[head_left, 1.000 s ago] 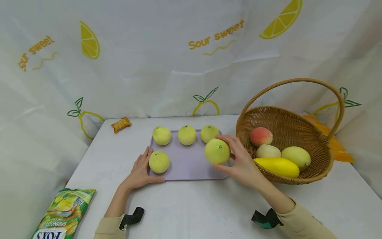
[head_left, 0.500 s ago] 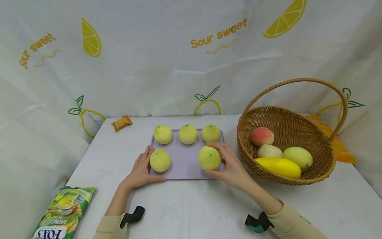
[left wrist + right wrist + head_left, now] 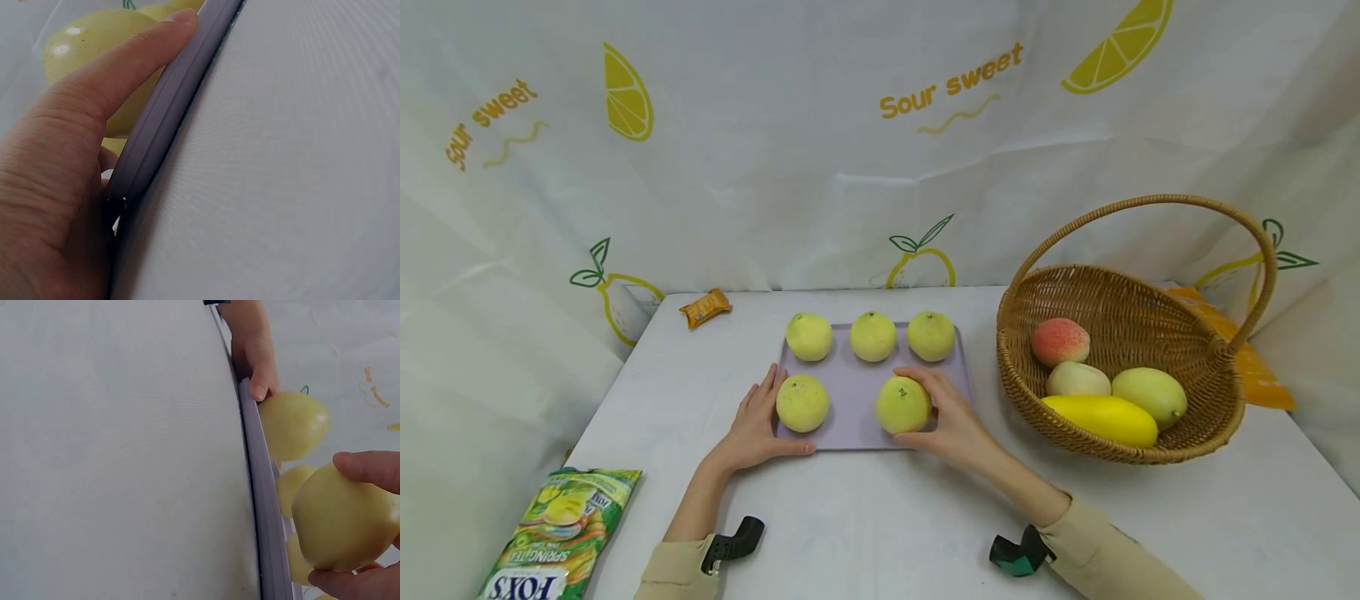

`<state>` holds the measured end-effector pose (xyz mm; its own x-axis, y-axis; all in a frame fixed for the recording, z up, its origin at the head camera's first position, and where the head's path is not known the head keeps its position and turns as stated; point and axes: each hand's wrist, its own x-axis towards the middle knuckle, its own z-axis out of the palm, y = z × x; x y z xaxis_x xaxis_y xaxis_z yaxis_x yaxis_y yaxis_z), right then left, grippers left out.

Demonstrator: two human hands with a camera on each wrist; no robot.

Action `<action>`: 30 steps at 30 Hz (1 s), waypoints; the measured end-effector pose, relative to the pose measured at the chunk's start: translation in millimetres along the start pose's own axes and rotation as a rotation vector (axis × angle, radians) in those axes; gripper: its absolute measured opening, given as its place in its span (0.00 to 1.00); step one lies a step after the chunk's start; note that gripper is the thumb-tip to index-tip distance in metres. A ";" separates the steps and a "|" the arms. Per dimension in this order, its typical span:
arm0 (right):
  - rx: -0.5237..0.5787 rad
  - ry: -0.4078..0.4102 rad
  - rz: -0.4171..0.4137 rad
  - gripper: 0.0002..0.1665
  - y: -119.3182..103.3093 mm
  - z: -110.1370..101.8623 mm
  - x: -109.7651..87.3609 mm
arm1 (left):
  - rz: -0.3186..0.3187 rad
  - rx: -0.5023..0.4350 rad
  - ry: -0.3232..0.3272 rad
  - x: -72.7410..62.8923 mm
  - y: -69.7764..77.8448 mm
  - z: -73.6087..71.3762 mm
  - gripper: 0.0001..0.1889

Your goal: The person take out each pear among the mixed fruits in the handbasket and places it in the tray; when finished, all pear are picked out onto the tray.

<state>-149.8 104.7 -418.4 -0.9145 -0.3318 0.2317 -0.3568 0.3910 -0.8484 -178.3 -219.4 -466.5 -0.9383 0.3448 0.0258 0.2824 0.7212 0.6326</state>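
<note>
In the head view, my right hand (image 3: 946,425) grips a round yellow-green pomelo (image 3: 902,406) between thumb and fingers, over the front middle of the lilac tray (image 3: 857,392). Whether this fruit touches the tray I cannot tell. My left hand (image 3: 756,427) rests at the tray's front left corner, its thumb (image 3: 140,59) stretched along the front rim in the left wrist view. Beside that hand sits another pomelo (image 3: 802,403) on the tray. Along the back stand three more: left pomelo (image 3: 809,337), middle pomelo (image 3: 873,336) and right pomelo (image 3: 931,336).
On the right stands a wicker basket (image 3: 1206,417) with a tall handle, holding a peach (image 3: 1060,342), a whitish fruit (image 3: 1078,380), a green melon-like fruit (image 3: 1150,396) and a long yellow fruit (image 3: 1105,419). An orange packet (image 3: 706,309) lies back left, a green bag (image 3: 561,533) front left.
My right hand has carried its pomelo left and slightly down, from the tray's right side to its front middle. The left hand stays at the tray corner.
</note>
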 end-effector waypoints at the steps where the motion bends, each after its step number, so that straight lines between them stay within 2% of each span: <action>1: 0.003 -0.004 0.010 0.49 -0.1 1.6 1.1 | -0.001 -0.001 0.000 -0.1 0.0 -0.1 0.69; 9: 0.019 -0.047 0.059 0.49 2.6 14.3 10.8 | 0.005 -0.008 0.002 -0.9 0.2 -0.1 0.69; 20: 0.011 -0.063 0.061 0.48 3.5 28.1 19.2 | 0.011 -0.011 0.003 -0.1 1.6 0.9 0.69; 30: -0.020 -0.077 0.067 0.48 5.1 31.8 26.6 | 0.012 -0.003 0.012 -0.6 -0.8 1.5 0.69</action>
<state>-169.9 70.6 -431.6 -0.9193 -0.3691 0.1368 -0.2997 0.4310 -0.8511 -177.6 -219.3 -468.2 -0.9372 0.3462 0.0430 0.2934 0.7154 0.6342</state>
